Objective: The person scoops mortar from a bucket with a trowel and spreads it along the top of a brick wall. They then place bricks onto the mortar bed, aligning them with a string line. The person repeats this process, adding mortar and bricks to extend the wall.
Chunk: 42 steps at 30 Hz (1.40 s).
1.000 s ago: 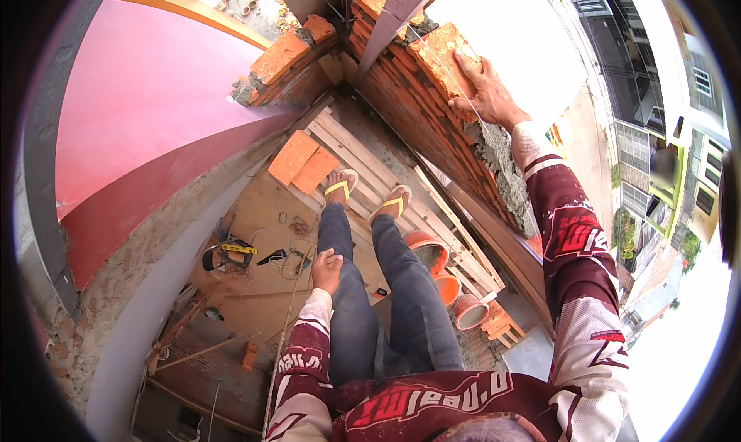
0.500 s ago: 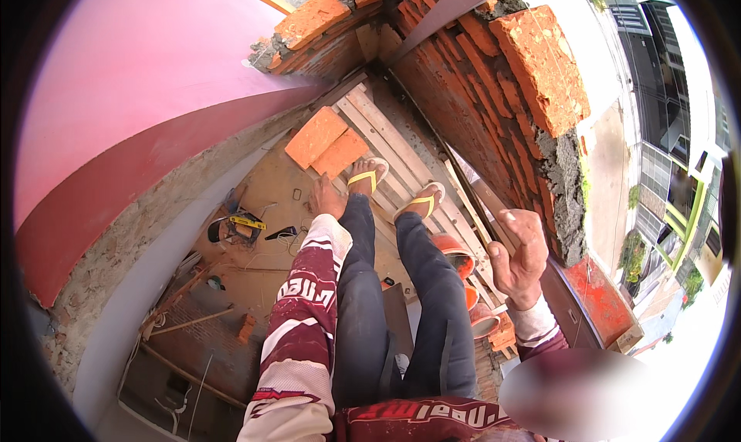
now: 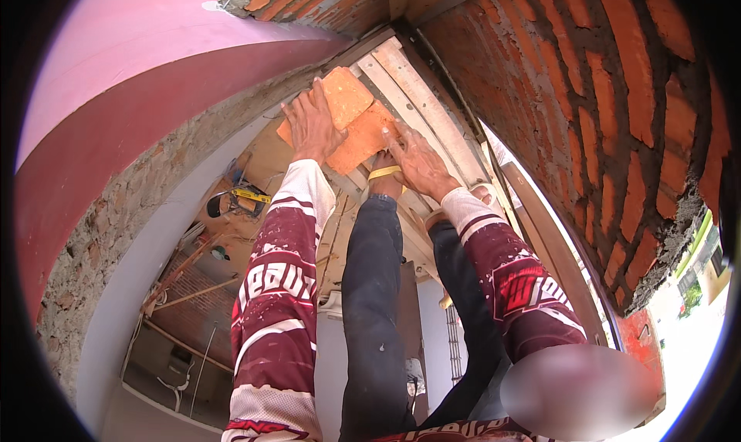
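Two orange bricks point(image 3: 363, 137) lie together on wooden planks, in front of my feet. My left hand point(image 3: 310, 126) reaches over their left side, fingers stretched along one brick point(image 3: 346, 95) and thumb on the right; part of the brick is hidden under it. From the right, my right hand point(image 3: 421, 163) meets the nearer brick with its fingertips at the edge. Its fingers are extended and somewhat apart, and nothing shows inside the palm. A foot in a yellow-strapped sandal point(image 3: 384, 172) shows between my hands, close behind the bricks.
Wooden planks point(image 3: 409, 79) form a narrow platform. A rough brick wall point(image 3: 587, 110) rises on the right, and a pink and dark red wall point(image 3: 147, 118) curves along the left. Far below lies a lower floor with a yellow-handled tool point(image 3: 251, 195) and long sticks point(image 3: 193, 295).
I have bent lower toward the planks. My left hand has moved forward onto the bricks. My right hand has come from the far right, by the wall, to the bricks' right edge.
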Available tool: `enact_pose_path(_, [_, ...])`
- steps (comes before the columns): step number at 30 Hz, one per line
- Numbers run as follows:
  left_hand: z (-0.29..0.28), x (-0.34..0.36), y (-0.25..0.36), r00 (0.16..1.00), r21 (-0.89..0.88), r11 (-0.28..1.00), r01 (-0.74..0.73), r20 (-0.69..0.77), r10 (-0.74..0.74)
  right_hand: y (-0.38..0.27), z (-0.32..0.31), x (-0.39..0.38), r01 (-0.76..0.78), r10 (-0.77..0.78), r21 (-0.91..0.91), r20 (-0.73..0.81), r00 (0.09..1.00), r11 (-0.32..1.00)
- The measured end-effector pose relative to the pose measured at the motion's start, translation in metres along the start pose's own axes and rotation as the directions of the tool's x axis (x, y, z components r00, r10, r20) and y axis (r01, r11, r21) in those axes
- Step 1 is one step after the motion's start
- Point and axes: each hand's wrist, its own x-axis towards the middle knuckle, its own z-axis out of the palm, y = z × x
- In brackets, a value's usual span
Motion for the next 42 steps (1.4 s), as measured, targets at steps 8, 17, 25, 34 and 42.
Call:
enact_pose_path(8, [-0.010,-0.092,-0.027,0.924,-0.451,0.889,0.082,-0.299,-0.237,-0.024,0.040,0.039,-0.333,0.352,0.272,-0.024,0.936,0.903])
enact_pose_path(17, [0.011,-0.291,-0.066,0.866,-0.607,0.681,0.410,0.025,-0.500,-0.028,0.045,0.077,0.298,-0.185,-0.600,0.244,0.952,0.743])
enact_pose_path(25, [0.028,-0.426,-0.069,0.806,-0.708,0.492,0.506,0.185,-0.563,-0.039,0.003,0.060,0.264,-0.197,-0.548,0.180,0.964,0.793])
enact_pose_path(34, [-0.028,-0.478,-0.082,0.837,-0.239,0.807,0.540,0.251,-0.486,-0.064,-0.146,-0.128,-0.243,0.235,0.309,0.063,0.970,0.920])
enact_pose_path(42, [-0.111,-0.504,-0.063,0.884,-0.192,0.866,0.461,0.188,-0.428,-0.115,-0.368,-0.379,-0.084,0.193,0.432,-0.214,0.958,0.898])
